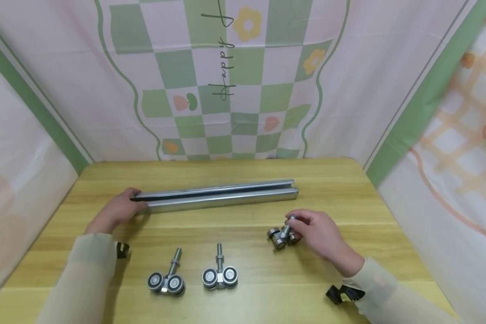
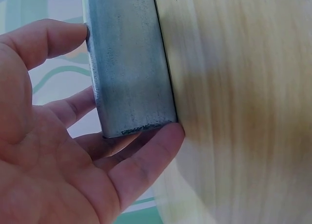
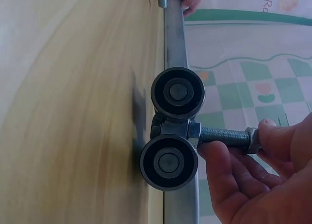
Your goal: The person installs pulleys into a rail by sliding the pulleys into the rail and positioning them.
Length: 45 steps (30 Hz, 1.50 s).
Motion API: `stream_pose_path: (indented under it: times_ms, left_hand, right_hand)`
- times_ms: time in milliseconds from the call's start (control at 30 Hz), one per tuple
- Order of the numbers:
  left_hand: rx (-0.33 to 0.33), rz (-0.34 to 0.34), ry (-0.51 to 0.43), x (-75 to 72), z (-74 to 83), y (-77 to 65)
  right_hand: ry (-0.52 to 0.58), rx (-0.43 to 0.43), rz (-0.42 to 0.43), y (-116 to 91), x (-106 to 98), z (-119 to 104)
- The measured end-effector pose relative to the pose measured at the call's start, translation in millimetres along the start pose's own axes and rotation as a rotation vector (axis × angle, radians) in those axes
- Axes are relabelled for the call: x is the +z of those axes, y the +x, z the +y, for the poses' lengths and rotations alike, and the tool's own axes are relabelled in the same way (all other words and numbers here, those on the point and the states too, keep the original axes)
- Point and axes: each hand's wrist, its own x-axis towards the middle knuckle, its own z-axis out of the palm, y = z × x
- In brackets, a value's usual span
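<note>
A long silvery metal rail point(image 1: 222, 200) with an open slot along it lies across the rear half of the table. My left hand point(image 1: 119, 209) grips its left end; in the left wrist view, thumb and fingers point(image 2: 146, 163) bend about the end of the rail point(image 2: 129, 72). Off the rail's right end, on the near side, my right hand point(image 1: 324, 236) pinches the threaded bolt of a roller trolley point(image 1: 281, 243). Its dark-rimmed wheels point(image 3: 169, 162) face the right wrist camera, and a nut point(image 3: 253, 140) sits near the bolt's end by the thumb.
Two more roller trolleys stand at the front of the wooden table point(image 1: 267, 297), bolts pointing up: one on the left point(image 1: 166, 282), its bolt leaning right, and one nearer the middle point(image 1: 220, 276). A checked cloth point(image 1: 247, 67) hangs behind the table.
</note>
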Motion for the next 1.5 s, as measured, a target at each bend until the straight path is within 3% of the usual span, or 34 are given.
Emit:
stream_pose_path:
  times_ms: [867, 1200, 1500]
  left_hand:
    - [-0.007, 0.008, 0.069, -1.7, 3.4, 1.7]
    - [-0.018, 0.021, 0.066, -1.1, 4.3, 0.7]
    - [-0.009, 0.013, 0.056, -1.6, 3.5, 1.3]
  right_hand:
    - [0.030, 0.056, 0.077, 15, -26, 21]
    - [0.122, 0.119, 0.089, 18, -39, 26]
    - [0.231, 0.117, 0.099, 22, -45, 34]
